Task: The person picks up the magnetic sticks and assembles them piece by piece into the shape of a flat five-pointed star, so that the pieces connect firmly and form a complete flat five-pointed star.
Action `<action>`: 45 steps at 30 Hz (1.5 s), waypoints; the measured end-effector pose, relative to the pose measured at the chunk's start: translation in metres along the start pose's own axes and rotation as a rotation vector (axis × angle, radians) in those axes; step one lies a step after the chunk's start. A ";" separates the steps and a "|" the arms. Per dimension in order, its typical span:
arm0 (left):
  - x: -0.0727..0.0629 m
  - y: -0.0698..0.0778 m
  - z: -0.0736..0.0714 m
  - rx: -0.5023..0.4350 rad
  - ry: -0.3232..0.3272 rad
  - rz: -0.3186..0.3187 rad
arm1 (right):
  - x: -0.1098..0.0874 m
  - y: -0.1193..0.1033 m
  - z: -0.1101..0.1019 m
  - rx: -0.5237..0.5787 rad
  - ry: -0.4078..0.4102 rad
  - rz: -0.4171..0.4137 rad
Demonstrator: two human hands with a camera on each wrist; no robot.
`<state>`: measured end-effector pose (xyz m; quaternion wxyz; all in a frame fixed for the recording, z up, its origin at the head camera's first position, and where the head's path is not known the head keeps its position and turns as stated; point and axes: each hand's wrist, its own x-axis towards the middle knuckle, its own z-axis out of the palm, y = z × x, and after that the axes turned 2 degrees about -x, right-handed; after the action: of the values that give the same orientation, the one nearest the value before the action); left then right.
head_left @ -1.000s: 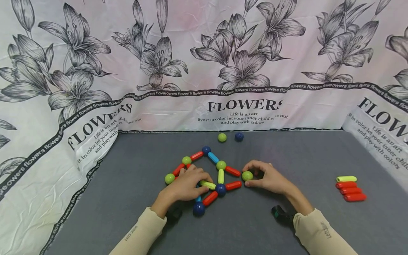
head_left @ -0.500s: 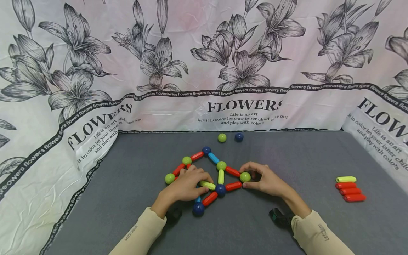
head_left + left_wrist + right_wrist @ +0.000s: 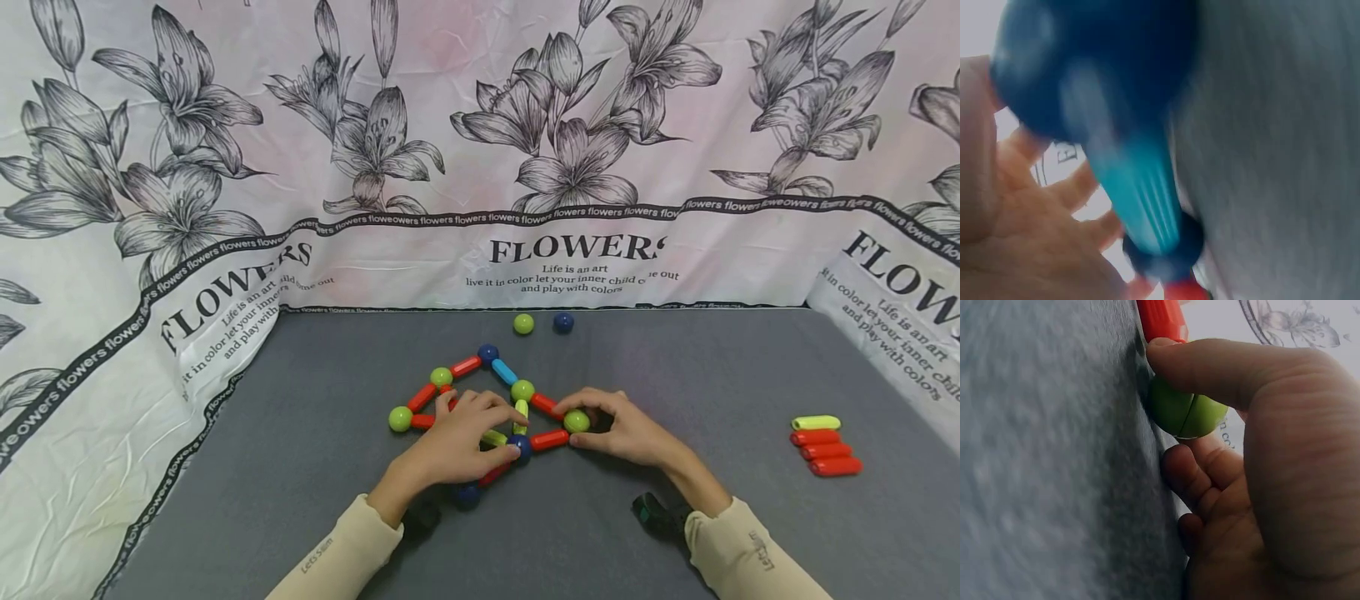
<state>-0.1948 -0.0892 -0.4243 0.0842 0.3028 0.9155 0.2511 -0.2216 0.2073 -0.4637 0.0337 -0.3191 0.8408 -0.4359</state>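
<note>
In the head view, my right hand (image 3: 626, 429) pinches a lime-green ball (image 3: 576, 421) at the right point of a ball-and-rod shape lying on the grey table. An upper red rod (image 3: 545, 405) and a lower red rod (image 3: 551, 440) run up to that ball. My left hand (image 3: 453, 442) reaches over the shape, its thumb and index finger at either side of a dark blue ball (image 3: 522, 446) where several rods meet. A yellow-green rod (image 3: 521, 408) rises from this ball to another green ball (image 3: 522, 390). The left palm hides part of the shape; the left wrist view is blurred.
At the back of the table (image 3: 720, 375) lie a loose green ball (image 3: 523, 324) and a loose dark blue ball (image 3: 563, 322). Several red rods (image 3: 827, 450) and one yellow-green rod (image 3: 816, 422) lie at the right. A flower-printed cloth (image 3: 420, 267) hangs behind.
My right hand has brought the green ball left to the ends of the two red rods. My left hand has shifted right from the yellow-green rod to the dark blue ball.
</note>
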 end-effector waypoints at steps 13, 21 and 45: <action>-0.002 0.028 0.024 0.163 0.167 -0.092 | 0.001 -0.011 0.013 0.032 -0.060 -0.053; -0.001 0.024 0.025 0.152 0.185 -0.085 | 0.002 -0.015 0.016 0.035 -0.057 -0.041; -0.006 0.009 0.002 0.133 -0.071 0.108 | 0.004 -0.015 0.017 0.108 0.001 0.020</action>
<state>-0.1846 -0.0864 -0.4213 0.0828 0.3655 0.9089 0.1828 -0.2120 0.1867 -0.4616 0.0549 -0.3081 0.8193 -0.4804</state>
